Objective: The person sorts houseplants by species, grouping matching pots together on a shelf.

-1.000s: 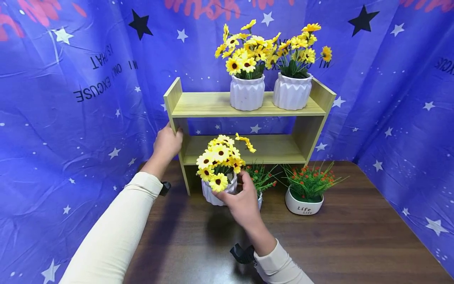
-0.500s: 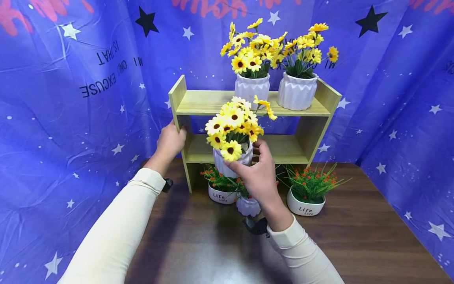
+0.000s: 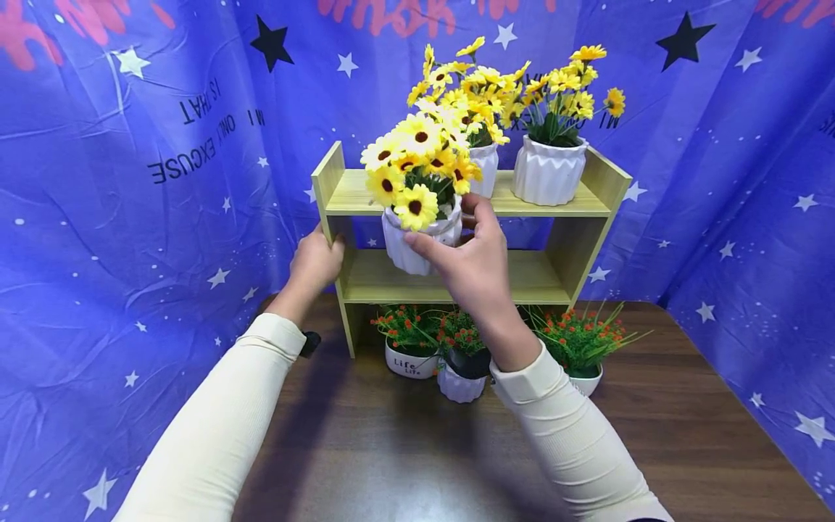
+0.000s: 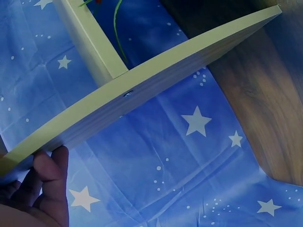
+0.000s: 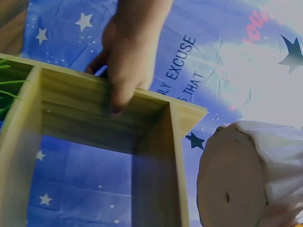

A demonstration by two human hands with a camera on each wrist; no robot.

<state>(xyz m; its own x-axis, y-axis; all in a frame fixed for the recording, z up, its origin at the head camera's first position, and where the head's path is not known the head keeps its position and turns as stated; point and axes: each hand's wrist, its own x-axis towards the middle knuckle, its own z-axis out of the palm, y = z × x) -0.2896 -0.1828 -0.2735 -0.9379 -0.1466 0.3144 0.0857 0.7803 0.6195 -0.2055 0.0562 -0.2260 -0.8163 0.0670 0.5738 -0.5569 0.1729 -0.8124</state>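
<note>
In the head view my right hand point(image 3: 479, 261) holds a white fluted flowerpot point(image 3: 420, 243) of yellow daisies point(image 3: 417, 156) in the air before the upper board of a wooden shelf point(image 3: 375, 201). Its thumb lies on the pot's front, with fingers around the right side. From below, the right wrist view shows the pot's round base point(image 5: 232, 179), apart from the shelf. My left hand point(image 3: 317, 262) grips the shelf's left side panel. The right wrist view shows its thumb on the panel's inner face; in the left wrist view its fingers point(image 4: 49, 175) curl against the outer face.
Two similar daisy pots, a right one point(image 3: 550, 172) and a partly covered one point(image 3: 484, 170), stand on the top board. Below, on the brown table point(image 3: 365, 449), are red-flowered plants in a left pot point(image 3: 411, 362), a middle pot point(image 3: 462, 384) and a right pot point(image 3: 587, 380). Blue star-patterned cloth surrounds the table.
My right hand has raised the daisy pot from low before the shelf up to the top board's height. My left hand has kept its grip on the side panel.
</note>
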